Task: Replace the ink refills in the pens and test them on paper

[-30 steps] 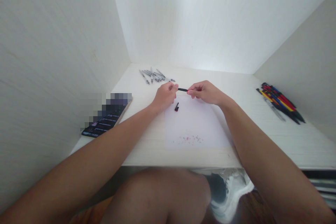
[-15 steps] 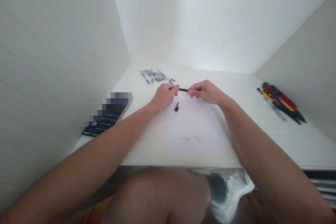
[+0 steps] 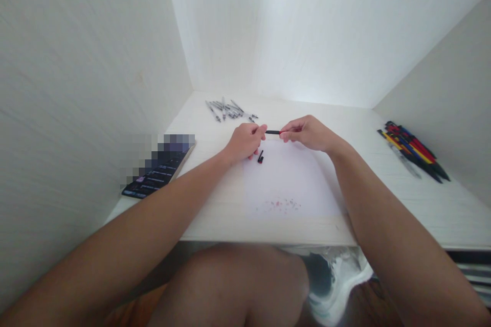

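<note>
Head view: two bare hands meet over the far edge of a white rectangular paper sheet (image 3: 291, 179), which lies on a pale wood-grained desktop (image 3: 218, 214).
Black pen: a slim black stick-shaped pen with red at its right end (image 3: 273, 132) lies level between the hands, above the sheet's far edge.
Right fingers: the right hand (image 3: 312, 133) pinches the red end between thumb and fingertips.
Left fingers: the left hand (image 3: 244, 141) has its fingertips at the pen's left end, lower fingers curled loosely beneath; I cannot tell whether they grip it or only touch.
Cap: a small black pen cap with a clip and a touch of red (image 3: 260, 158) lies on the sheet's far left part, just below the left fingers.
Hard to make out: both pen ends are covered by fingers; small red and grey specks (image 3: 282, 206) on the sheet's near part could be ink or crumbs; a dark flat printed object (image 3: 149, 181) left of the sheet is partly pixelated.
Loose piles: clear pens with dark tips (image 3: 230, 110) beyond the sheet's far left corner, and red, blue, yellow and black pens (image 3: 414, 152) well to its right, both directly on the desktop.
</note>
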`<state>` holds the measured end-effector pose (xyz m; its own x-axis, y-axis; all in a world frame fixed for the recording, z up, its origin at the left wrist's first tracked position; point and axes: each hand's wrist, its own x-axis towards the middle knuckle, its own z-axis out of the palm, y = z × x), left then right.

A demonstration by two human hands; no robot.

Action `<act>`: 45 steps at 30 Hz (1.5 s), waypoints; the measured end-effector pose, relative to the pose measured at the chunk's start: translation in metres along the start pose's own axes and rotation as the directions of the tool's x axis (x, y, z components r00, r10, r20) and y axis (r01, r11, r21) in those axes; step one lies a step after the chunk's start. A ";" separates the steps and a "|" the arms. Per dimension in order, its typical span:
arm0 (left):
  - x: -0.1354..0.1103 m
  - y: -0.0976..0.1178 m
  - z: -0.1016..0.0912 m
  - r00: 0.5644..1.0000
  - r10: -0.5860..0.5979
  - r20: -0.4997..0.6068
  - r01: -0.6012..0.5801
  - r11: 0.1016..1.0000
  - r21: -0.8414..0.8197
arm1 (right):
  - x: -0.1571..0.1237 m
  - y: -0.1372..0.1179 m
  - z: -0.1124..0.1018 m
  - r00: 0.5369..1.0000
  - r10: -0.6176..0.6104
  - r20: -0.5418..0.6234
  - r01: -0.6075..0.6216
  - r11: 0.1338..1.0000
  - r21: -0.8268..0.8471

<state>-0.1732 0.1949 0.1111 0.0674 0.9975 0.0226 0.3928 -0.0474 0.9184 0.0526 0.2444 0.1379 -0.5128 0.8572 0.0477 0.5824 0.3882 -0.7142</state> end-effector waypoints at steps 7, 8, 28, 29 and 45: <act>0.000 0.000 0.000 1.000 -0.022 0.011 0.022 0.999 -0.027 | 0.002 -0.001 0.004 0.997 -0.051 -0.063 0.051 0.999 -0.004; 0.000 0.000 -0.001 1.000 -0.022 0.011 0.022 0.999 -0.037 | 0.002 -0.001 0.004 0.997 -0.051 -0.064 0.051 0.999 -0.003; -0.004 0.000 -0.004 0.996 0.058 0.071 -0.060 0.998 0.022 | -0.002 -0.006 -0.002 0.989 -0.047 0.142 0.060 0.994 -0.088; -0.003 -0.001 -0.004 0.995 0.070 0.074 -0.072 0.997 0.022 | -0.002 -0.006 -0.003 0.989 -0.045 0.144 0.058 0.994 -0.088; 0.002 -0.011 0.003 0.994 0.109 0.015 -0.104 0.973 -0.208 | 0.000 -0.004 0.001 0.997 -0.040 -0.062 0.040 0.999 0.000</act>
<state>-0.1750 0.1969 0.0997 0.1233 0.9854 0.1171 0.1841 -0.1386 0.9731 0.0496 0.2423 0.1398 -0.4958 0.8603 0.1189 0.5615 0.4219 -0.7119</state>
